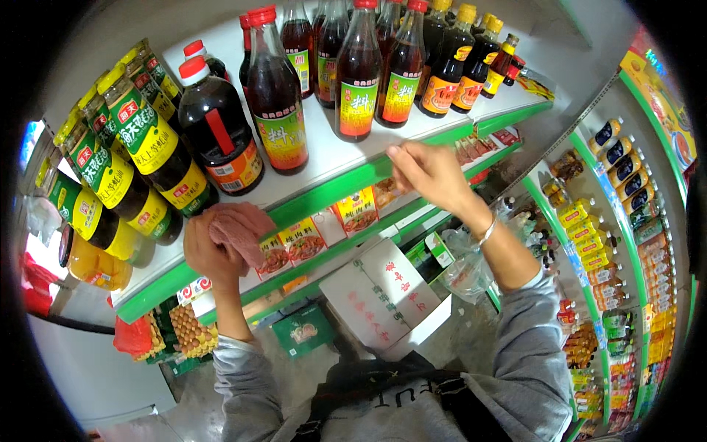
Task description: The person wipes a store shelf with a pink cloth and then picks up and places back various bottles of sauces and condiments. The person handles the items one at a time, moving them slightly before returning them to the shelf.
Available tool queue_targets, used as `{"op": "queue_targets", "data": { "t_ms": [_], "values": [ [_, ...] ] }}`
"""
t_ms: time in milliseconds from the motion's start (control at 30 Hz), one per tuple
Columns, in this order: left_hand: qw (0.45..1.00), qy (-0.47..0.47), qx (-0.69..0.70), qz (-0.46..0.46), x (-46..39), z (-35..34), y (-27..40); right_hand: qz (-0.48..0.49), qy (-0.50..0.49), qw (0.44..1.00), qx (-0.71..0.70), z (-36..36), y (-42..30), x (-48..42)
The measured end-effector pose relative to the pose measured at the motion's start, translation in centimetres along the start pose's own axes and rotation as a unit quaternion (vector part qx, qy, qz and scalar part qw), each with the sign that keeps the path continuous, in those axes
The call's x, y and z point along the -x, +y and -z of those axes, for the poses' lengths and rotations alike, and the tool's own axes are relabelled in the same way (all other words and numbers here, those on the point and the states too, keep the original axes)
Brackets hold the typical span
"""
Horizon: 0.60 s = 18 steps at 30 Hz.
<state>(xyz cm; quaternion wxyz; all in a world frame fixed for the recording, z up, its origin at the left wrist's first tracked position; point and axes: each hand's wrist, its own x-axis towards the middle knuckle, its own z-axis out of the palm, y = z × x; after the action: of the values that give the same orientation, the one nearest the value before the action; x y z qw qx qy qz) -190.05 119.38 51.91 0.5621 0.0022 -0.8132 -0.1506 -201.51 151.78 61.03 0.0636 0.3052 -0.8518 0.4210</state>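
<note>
My left hand point(207, 248) grips a folded pink cloth point(243, 229) against the green front edge point(326, 185) of a white shelf point(323, 157). Just beyond it stand a big dark sauce bottle point(218, 127) with a red cap and a row of oyster sauce bottles point(146, 132) with yellow caps. My right hand point(428, 174) hovers by the shelf edge further right, fingers curled in, with nothing visible in them. Behind that hand are red-capped cooking wine bottles point(359, 83) and dark bottles with yellow caps point(450, 72).
A jar of yellow preserves point(94, 262) stands at the shelf's left end. Below are seasoning packets point(304, 243) on a lower shelf, a white carton point(381, 293) on the floor, and trays of eggs point(190, 331). Drink shelves point(594, 232) line the right side.
</note>
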Motion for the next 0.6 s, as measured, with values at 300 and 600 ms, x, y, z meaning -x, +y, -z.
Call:
{"op": "queue_targets", "data": {
  "t_ms": [300, 600],
  "values": [
    [0.993, -0.044, 0.064, 0.093, 0.3, 2.0, 0.7, -0.121, -0.019, 0.952, -0.282, -2.7, 11.3, 12.8],
    [0.899, 0.071, 0.363, 0.233, -1.6, 0.7, 9.6, -0.399, -0.066, 0.833, -0.377, 2.0, 20.3, 31.7]
  ]
}}
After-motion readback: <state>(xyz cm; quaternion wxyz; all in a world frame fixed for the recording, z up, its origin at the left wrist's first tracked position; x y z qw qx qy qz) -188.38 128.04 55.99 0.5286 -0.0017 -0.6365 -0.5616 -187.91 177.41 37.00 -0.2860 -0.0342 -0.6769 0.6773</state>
